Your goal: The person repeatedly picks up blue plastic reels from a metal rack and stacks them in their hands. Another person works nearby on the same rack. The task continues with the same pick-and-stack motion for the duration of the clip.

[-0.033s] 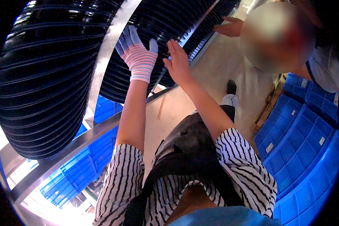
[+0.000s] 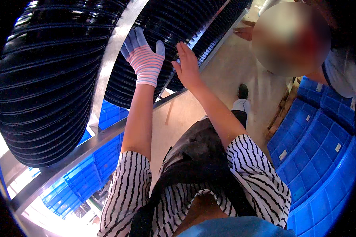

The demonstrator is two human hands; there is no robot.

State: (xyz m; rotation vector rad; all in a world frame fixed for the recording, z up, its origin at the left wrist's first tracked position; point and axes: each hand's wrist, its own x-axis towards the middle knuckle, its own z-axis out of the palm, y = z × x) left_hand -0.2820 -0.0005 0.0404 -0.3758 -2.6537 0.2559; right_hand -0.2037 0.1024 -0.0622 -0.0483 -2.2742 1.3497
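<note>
Black ribbed, rounded forms (image 2: 59, 87) fill the upper left, held in a metal frame. My left hand (image 2: 146, 59), in a striped knit glove with grey fingertips, lies against the glossy black ribbed part (image 2: 170, 19) beyond the metal bar, its fingers spread and thumb apart. Close to its right is my right hand (image 2: 188, 69), bare, with fingers stretched out at the edge of the same black part. Whether those fingertips touch it I cannot tell. Neither hand is wrapped around anything.
A shiny metal bar (image 2: 110, 59) slants past my left hand, and a lower rail (image 2: 103, 136) runs below. Stacked blue crates (image 2: 312, 146) stand at the right; more blue crates (image 2: 83, 177) show at lower left. A co-worker's hand (image 2: 244, 31) is at upper right.
The co-worker's hand has drawn back to the right, away from the black ribbed part. My own hands have barely moved.
</note>
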